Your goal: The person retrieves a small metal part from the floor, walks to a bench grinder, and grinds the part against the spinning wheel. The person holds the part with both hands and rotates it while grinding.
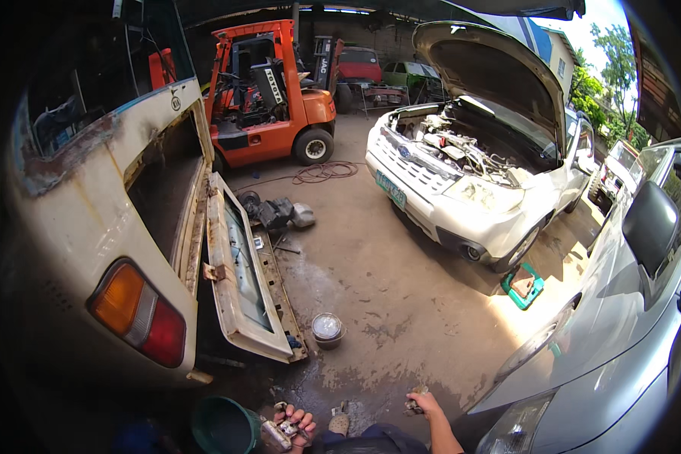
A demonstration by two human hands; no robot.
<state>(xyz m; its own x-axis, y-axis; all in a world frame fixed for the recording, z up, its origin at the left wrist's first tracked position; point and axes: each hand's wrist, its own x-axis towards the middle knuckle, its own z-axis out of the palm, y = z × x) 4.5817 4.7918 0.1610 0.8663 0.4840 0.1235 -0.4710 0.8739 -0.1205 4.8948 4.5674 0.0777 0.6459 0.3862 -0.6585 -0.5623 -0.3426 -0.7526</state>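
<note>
Low in the view, my left hand (304,421) is closed around a whitish metal part (278,434), whose exact kind I cannot make out. It is right beside a dark green bucket (221,425). To the right, my right hand (430,402) is closed on a small dull, brownish thing (414,405) at its fingertips, too small to name. Between the two hands, a shoe (339,424) shows on the wet ground. Ahead of the hands stands a small pail (328,328) with pale contents.
At left, a rusty cream van body (83,219) has a detached door (242,272) leaning by it. An orange forklift (272,98) stands behind. A white car (461,166) has its hood raised. A grey vehicle (605,333) is close on the right. A green tool case (523,286) lies nearby.
</note>
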